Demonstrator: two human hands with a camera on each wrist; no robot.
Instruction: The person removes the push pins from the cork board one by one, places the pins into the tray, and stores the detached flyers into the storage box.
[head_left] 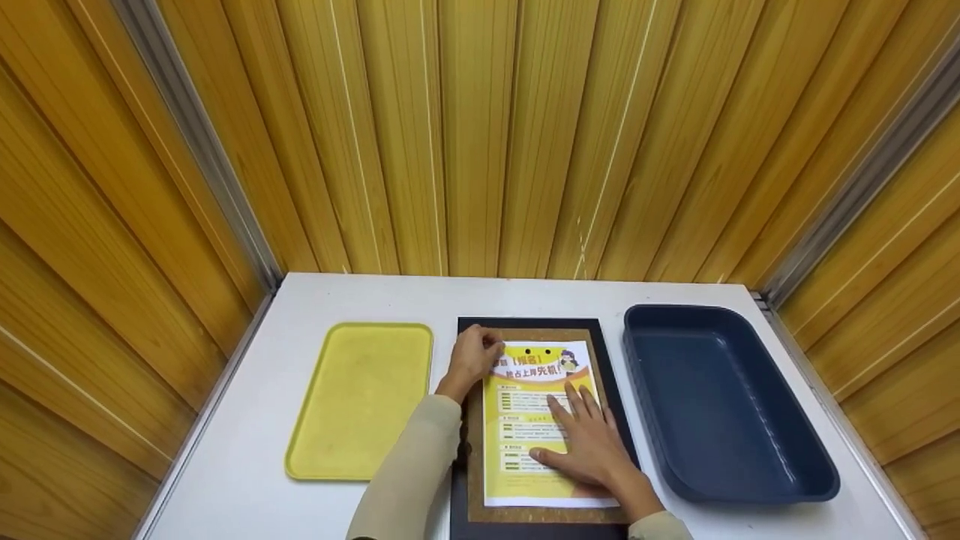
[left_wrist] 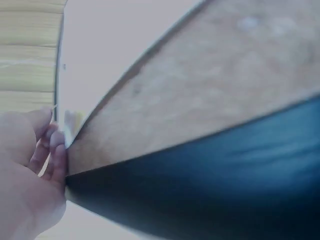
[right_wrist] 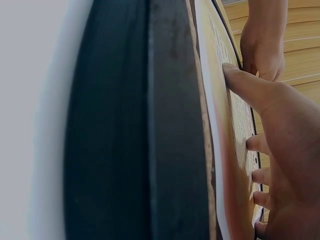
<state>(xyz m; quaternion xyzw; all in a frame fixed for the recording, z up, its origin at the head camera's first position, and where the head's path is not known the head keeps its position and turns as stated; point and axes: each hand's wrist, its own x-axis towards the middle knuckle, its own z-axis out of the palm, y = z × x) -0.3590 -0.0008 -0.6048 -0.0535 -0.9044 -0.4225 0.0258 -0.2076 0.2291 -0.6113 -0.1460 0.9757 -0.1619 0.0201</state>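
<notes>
A yellow and white printed sheet lies on a brown corkboard, which rests on a black board. My left hand is at the sheet's upper left corner, thumb and fingertips drawn together. In the left wrist view a thin, pale, pin-like sliver shows at the left thumb tip; its kind is too blurred to tell. Fingers spread, my right hand presses flat on the sheet's lower right half. Two small black dots show near the sheet's top edge.
To the left, a shallow yellow tray lies on the white table. A deep dark blue bin stands at the right, close beside the black board. Yellow wood-patterned walls enclose the back and sides.
</notes>
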